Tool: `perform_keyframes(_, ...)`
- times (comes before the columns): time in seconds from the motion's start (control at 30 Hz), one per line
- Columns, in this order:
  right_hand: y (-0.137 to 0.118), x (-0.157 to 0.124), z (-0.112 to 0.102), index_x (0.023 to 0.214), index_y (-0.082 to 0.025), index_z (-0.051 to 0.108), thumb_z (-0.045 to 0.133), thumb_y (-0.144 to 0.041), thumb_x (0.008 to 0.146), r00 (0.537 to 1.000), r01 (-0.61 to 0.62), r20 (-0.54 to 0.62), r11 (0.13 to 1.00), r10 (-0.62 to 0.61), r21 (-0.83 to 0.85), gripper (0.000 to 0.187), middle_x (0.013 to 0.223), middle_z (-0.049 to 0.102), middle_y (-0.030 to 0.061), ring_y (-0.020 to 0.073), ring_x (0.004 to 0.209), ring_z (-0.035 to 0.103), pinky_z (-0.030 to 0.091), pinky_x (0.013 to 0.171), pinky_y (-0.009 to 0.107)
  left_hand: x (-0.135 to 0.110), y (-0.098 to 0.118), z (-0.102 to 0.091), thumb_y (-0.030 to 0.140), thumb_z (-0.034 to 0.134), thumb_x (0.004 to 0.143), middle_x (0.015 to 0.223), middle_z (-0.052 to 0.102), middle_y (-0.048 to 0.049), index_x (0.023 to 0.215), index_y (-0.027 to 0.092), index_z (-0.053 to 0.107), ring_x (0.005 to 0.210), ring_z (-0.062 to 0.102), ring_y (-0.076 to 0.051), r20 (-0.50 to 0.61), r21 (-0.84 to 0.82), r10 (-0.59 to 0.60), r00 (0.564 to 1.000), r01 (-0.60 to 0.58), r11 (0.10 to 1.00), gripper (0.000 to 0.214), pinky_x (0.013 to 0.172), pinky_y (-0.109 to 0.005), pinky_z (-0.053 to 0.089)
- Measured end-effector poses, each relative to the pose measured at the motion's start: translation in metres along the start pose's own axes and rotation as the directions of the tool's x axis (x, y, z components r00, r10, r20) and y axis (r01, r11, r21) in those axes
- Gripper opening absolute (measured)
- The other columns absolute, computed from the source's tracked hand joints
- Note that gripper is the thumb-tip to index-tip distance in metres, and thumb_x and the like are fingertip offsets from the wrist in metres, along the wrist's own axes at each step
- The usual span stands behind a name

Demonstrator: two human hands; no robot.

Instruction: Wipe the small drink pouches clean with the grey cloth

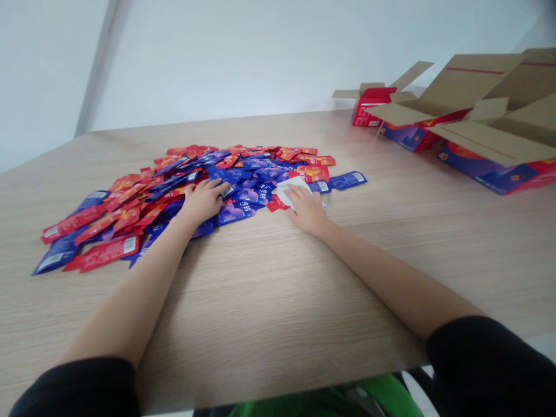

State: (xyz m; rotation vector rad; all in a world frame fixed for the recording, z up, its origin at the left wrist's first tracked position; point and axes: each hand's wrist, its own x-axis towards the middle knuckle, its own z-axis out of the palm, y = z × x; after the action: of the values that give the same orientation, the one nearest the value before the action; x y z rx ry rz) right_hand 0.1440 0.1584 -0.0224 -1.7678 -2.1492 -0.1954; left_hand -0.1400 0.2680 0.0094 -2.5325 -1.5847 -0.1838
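Got red and blue packets [130, 214] heaped left on the surface [260, 301]. Touching them with left hand [203, 201], fingers loosely spread, and covering a white sheet [284, 188] with right hand [308, 212], fingers fairly flat. Can't tell either grip, tbh.

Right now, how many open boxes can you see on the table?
3: a small red box at the back, a middle box to its right, and a front box cut off by the picture's right edge. More may be hidden behind their flaps.
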Motion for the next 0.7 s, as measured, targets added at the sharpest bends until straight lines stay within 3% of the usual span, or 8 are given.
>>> perform_keyframes(0.17,0.000,0.000,0.000,0.143,-0.016,0.044,0.041,-0.025,0.088,1.000,-0.004,0.001,1.000,0.004,0.009,0.055,0.155,0.041,0.0150,0.0307,0.137,0.036,0.036,0.097,0.052,0.012,0.007,-0.005,0.050,0.037,0.095,0.151,0.047,-0.0096,0.141,0.030,0.048,0.135,0.045,-0.033,0.069,0.009,-0.030,0.997,0.029,1.000,0.052,0.108,-0.058,0.030)
perform_keyframes(0.27,0.000,0.000,0.000,0.143,-0.016,0.043,0.041,-0.025,0.088,1.000,-0.004,-0.001,1.000,0.004,0.014,0.056,0.154,0.041,0.0138,0.0299,0.136,0.037,0.036,0.097,0.052,0.017,0.017,-0.006,0.052,0.041,0.093,0.146,0.049,-0.0198,0.142,0.015,0.046,0.132,0.047,-0.037,0.035,0.046,-0.061,0.998,0.060,0.997,0.061,0.106,-0.053,0.034)
perform_keyframes(0.37,0.000,0.000,0.000,0.143,-0.016,0.043,0.042,-0.025,0.088,1.000,-0.003,0.000,1.000,0.003,0.025,0.056,0.154,0.042,0.0126,0.0290,0.136,0.037,0.036,0.097,0.052,0.020,0.025,-0.005,0.046,0.041,0.093,0.129,0.061,-0.0237,0.129,0.007,0.055,0.119,0.058,-0.036,0.010,0.072,-0.085,0.996,0.084,0.994,0.055,0.099,-0.045,0.042)
perform_keyframes(0.5,0.001,0.001,0.001,0.142,-0.016,0.044,0.043,-0.025,0.087,1.000,-0.005,-0.001,0.999,0.005,0.049,0.056,0.154,0.041,0.0135,0.0296,0.136,0.037,0.035,0.098,0.053,0.022,0.033,-0.002,0.027,0.046,0.089,0.117,0.065,-0.0262,0.117,0.003,0.060,0.111,0.063,-0.036,-0.021,0.096,-0.151,0.988,0.152,0.984,0.040,0.094,-0.042,0.046)
perform_keyframes(0.6,0.001,0.002,0.001,0.141,-0.015,0.046,0.045,-0.023,0.087,1.000,-0.006,-0.009,0.997,0.007,0.073,0.055,0.154,0.042,0.0142,0.0302,0.136,0.037,0.035,0.098,0.054,0.022,0.036,-0.004,0.016,0.047,0.086,0.111,0.067,-0.0269,0.118,0.001,0.060,0.106,0.066,-0.035,-0.043,0.093,-0.208,0.977,0.211,0.973,0.038,0.089,-0.040,0.049)
perform_keyframes(0.7,0.001,0.002,0.002,0.140,-0.016,0.047,0.046,-0.022,0.087,1.000,-0.006,-0.026,0.995,0.009,0.103,0.054,0.153,0.043,0.0138,0.0299,0.136,0.038,0.036,0.099,0.055,0.017,0.043,-0.024,0.008,0.044,0.085,0.114,0.067,-0.0259,0.131,0.001,0.052,0.106,0.067,-0.034,-0.073,0.080,-0.208,0.975,0.214,0.974,0.047,0.088,-0.039,0.050)
